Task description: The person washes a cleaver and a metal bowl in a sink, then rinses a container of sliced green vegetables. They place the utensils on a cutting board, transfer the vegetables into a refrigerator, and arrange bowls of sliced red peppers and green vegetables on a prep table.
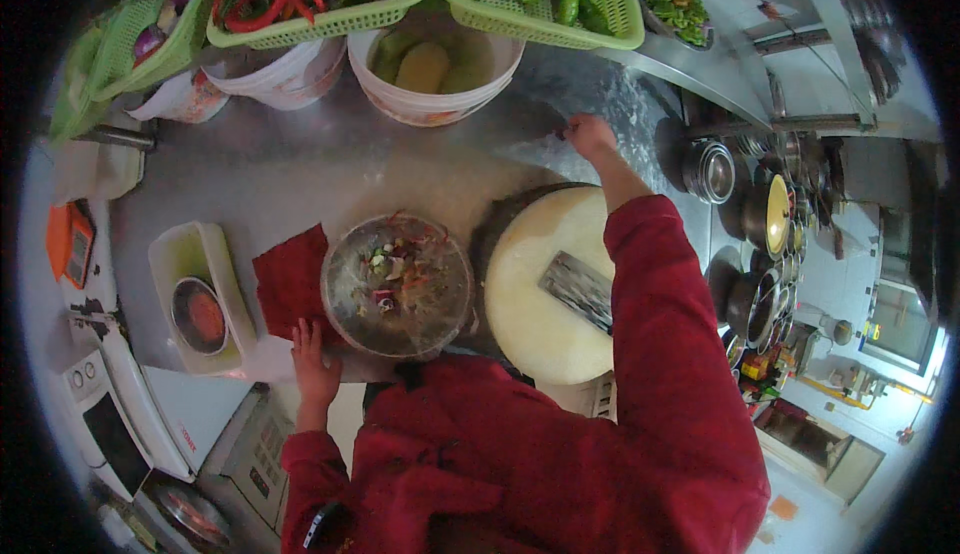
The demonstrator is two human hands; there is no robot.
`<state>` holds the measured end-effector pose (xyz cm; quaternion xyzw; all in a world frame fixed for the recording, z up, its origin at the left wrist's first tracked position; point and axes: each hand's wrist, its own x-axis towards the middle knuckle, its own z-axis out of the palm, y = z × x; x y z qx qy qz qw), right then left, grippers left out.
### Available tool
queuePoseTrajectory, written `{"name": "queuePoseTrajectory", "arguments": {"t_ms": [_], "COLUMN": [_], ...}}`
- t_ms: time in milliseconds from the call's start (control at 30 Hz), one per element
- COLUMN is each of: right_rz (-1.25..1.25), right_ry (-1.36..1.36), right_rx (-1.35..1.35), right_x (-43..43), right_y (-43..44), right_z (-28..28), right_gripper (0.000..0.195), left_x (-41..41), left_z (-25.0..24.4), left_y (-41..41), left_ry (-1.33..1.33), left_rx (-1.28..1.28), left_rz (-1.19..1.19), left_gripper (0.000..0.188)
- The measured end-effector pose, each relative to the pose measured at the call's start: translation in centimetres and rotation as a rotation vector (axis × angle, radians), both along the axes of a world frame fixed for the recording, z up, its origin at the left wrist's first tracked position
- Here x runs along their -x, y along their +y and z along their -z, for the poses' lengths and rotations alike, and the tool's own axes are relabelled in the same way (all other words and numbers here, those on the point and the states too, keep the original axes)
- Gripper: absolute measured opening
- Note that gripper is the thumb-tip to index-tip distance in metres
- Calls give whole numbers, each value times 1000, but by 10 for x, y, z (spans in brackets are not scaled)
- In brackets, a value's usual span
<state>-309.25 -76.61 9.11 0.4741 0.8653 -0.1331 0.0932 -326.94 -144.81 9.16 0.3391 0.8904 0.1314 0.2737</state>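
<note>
My left hand (pixel 313 366) rests with fingers spread at the near edge of a folded dark red cloth (pixel 291 284), holding nothing. Stretched far forward over the steel counter (pixel 420 171), my right hand (pixel 589 135) has its fingers curled around something small and dark at the fingertips, too small to identify. Between my arms stands a round, see-through bowl (pixel 397 284) with chopped vegetable scraps in it. On the round pale chopping block (pixel 532 329) lies a cleaver blade (pixel 577 290); its handle is hidden beneath my right sleeve.
Green plastic baskets (pixel 540 17) of peppers hang over the back, above a white bucket (pixel 435 107) holding liquid and a pale piece. At left are a pale rectangular tub (pixel 229 276) with a metal bowl (pixel 200 316) and an orange scale (pixel 71 245). Stacked metal bowls (pixel 709 172) stand right.
</note>
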Motion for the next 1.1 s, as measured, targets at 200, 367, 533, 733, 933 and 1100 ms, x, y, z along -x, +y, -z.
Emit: {"name": "queuePoseTrajectory", "arguments": {"t_ms": [200,367,533,733,933,1100], "right_rz": [-226,-258,-277,-207,-98,-364], "right_ry": [-159,-186,-199,-243,16,415], "right_rx": [-33,-66,-58,-122,164,450], "right_x": [3,5,11,14,21,59], "right_y": [3,6,3,3,-24,-180], "right_z": [14,20,14,26,-13,-134], "right_gripper": [25,27,26,24,25,21], "left_x": [-3,-1,-2,-5,-3,-6], "left_z": [-9,-14,-9,-5,4,-2], "left_y": [6,16,7,6,2,-3], "left_ry": [-21,-52,-23,-28,-8,37], "left_rx": [6,-9,-20,-16,-71,19], "left_rz": [-30,-54,-37,-62,-43,-24], "left_gripper": [82,83,84,84,85,86]}}
